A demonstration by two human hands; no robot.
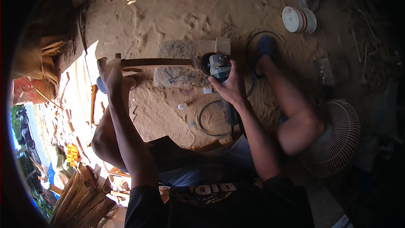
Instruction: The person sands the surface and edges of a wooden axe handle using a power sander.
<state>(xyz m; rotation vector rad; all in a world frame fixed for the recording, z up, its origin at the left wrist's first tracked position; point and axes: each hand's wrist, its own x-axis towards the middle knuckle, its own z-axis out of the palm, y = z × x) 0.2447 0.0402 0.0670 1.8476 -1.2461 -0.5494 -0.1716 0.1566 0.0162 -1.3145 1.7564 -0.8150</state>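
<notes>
A long, slightly curved wooden bar (158,62) lies crosswise in front of me, over a worn block (168,80) on the sandy ground. My left hand (111,71) is closed around the bar's left end, and a short stub of wood shows above the fingers. My right hand (233,85) grips an angle grinder (219,68) by its grey head, the black body hanging down toward my lap. The grinder's dark round disc (206,63) is at the bar's right end; whether they touch, I cannot tell.
A black cable (201,120) loops over the sand beside the grinder. My bent legs flank the block. To the right are a round fan (337,137) and a white tub (294,19). Wood scraps (93,103) lie at left, a small white cup (182,106) nearer me.
</notes>
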